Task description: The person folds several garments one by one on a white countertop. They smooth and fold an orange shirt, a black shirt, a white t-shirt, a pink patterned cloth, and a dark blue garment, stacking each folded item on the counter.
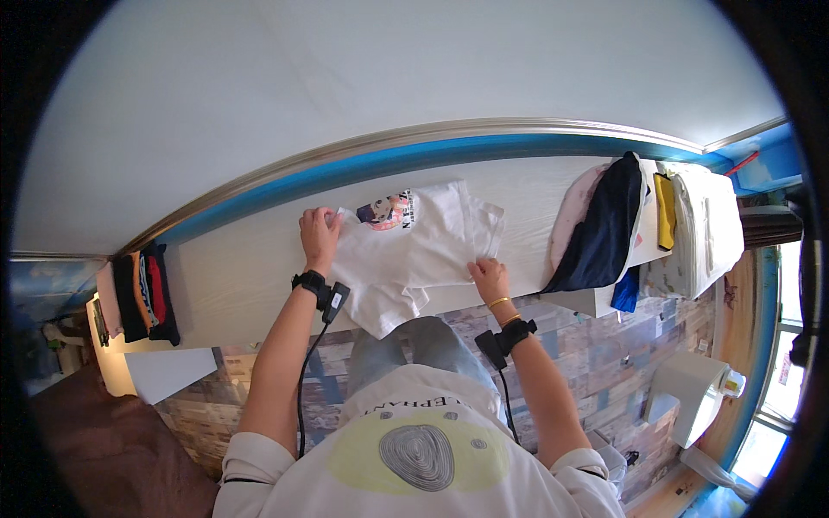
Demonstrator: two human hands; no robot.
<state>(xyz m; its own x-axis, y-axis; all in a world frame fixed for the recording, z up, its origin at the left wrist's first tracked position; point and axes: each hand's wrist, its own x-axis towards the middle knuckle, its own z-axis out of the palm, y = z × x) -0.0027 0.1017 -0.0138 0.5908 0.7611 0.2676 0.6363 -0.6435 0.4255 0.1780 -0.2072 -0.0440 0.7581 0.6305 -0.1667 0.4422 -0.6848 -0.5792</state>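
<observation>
A white T-shirt [434, 239] with a printed cartoon face lies sideways on a long white table [227, 259], its lower left part hanging over the near edge. My left hand [319, 236] pinches the shirt's left edge, near the print, between thumb and fingers. At the shirt's near right corner, my right hand [490, 278] grips the fabric with curled fingers. Both wrists wear black straps with small cabled devices.
Folded dark, orange and red clothes [144, 294] stand at the table's left end. To the right are a navy garment [599, 226], a yellow cloth [665, 210] and a stack of white fabric [706, 226]. A wall runs behind the table.
</observation>
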